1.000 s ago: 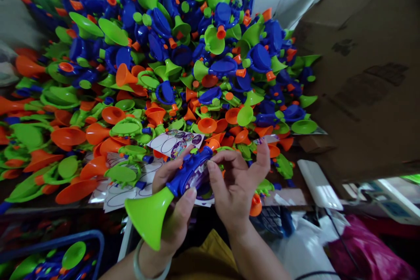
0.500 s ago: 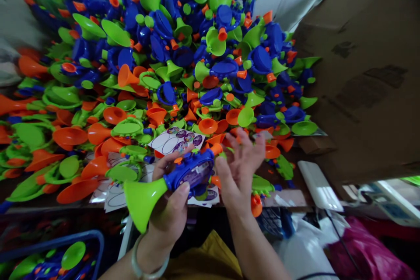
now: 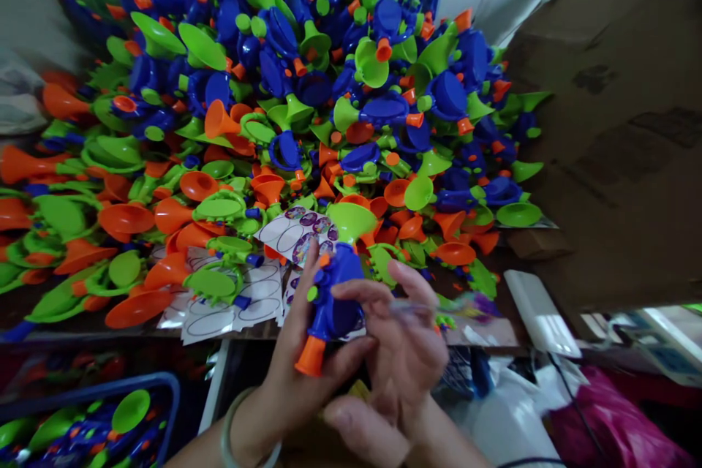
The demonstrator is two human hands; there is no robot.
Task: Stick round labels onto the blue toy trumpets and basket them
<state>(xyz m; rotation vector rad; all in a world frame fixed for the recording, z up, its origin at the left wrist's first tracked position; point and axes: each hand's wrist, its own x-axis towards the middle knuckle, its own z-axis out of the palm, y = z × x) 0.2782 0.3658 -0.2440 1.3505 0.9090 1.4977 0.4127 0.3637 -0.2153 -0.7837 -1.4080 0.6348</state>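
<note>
My left hand is wrapped round a toy trumpet with a blue body, a green bell and an orange mouthpiece. Its bell points away from me, its mouthpiece down toward me, and a plain blue face shows. Beside it, the fingers of my right hand are partly bent, the index fingertip at the trumpet's body and the thumb apart. A thin, shiny, partly purple piece, blurred and apparently a sticker, sticks out from between the right fingers. Behind the trumpet lies a sheet of round stickers.
A large heap of toy trumpets covers the table. More sticker sheets lie at its front edge. At the right stand a cardboard box and a white device. A blue basket of trumpets sits lower left.
The trumpet has been turned over and round in my left hand: its bell swung from lower left to far side, and the labelled face is out of sight. My right hand moved lower.
</note>
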